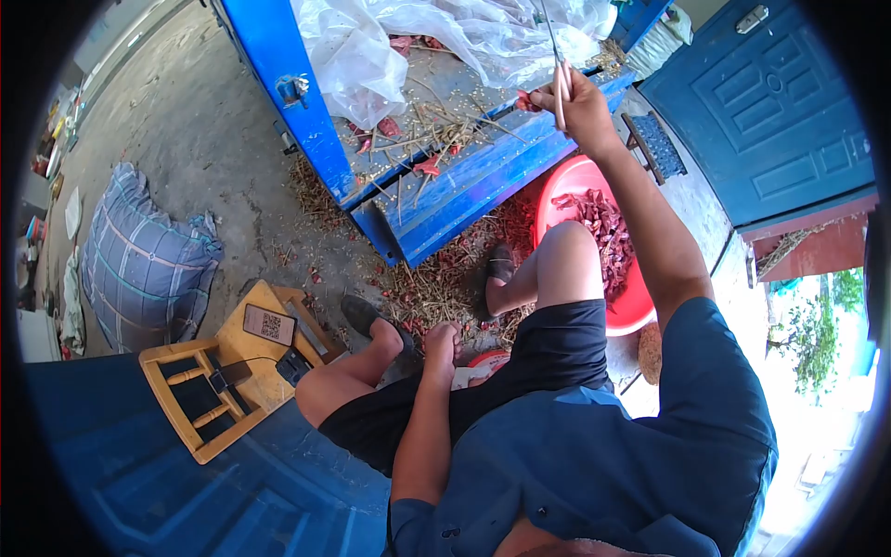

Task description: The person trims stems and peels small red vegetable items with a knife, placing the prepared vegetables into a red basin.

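My right hand [580,104] is raised over the edge of the blue metal frame [483,190], closed around scissors [560,88] with pale handles and blades pointing up. A small red dried piece [526,100] is at its fingertips. My left hand [443,342] hangs low between my knees, fingers curled; whether it holds anything is hidden. Just beside it is a whitish item [461,378] over a partly hidden red container [490,360]. To the right of my knee sits a red basin [583,170] with dried red pods [603,232] in it.
Clear plastic sheeting [445,32], stalks and red scraps lie on the blue frame's bed. More stalks litter the floor [432,297]. At left are a wooden chair [246,348] with a phone [270,325] on it and a plaid sack [144,265]. A blue door [770,102] stands at right.
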`<state>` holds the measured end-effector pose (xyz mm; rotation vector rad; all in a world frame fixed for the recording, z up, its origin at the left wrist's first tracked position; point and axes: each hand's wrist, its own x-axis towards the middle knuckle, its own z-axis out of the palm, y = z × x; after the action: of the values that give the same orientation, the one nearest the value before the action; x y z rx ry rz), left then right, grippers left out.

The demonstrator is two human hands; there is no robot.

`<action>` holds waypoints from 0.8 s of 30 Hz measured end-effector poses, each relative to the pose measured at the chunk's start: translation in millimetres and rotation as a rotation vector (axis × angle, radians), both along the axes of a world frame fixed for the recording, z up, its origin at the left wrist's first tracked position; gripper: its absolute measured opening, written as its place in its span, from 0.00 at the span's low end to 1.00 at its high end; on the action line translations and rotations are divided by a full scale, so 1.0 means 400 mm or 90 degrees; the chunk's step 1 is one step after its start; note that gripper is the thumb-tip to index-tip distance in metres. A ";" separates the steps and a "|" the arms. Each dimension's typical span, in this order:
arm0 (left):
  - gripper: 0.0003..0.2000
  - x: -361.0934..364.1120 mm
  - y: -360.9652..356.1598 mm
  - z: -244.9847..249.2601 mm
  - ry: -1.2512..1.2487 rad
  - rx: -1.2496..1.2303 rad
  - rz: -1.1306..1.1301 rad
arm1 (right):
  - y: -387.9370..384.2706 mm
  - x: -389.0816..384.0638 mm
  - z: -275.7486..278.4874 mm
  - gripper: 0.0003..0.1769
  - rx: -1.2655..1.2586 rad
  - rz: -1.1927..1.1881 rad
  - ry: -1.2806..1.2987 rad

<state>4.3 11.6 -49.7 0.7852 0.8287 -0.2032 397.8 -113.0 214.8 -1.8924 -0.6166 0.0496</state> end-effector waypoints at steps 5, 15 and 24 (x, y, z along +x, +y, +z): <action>0.05 0.000 -0.012 -0.012 0.003 -0.002 -0.022 | -0.289 -0.150 0.046 0.13 -0.346 -0.232 -0.138; 0.05 0.005 -0.050 -0.022 0.024 0.040 -0.068 | -0.506 -0.135 -0.031 0.21 -0.389 -0.254 0.021; 0.05 -0.042 -0.014 -0.022 0.053 0.064 -0.022 | -0.004 0.022 -0.043 0.20 -0.425 0.078 -0.045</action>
<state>-12.5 6.0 -58.6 0.8905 0.9094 -0.2273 406.8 -114.7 197.6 -2.5009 -0.8344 0.2999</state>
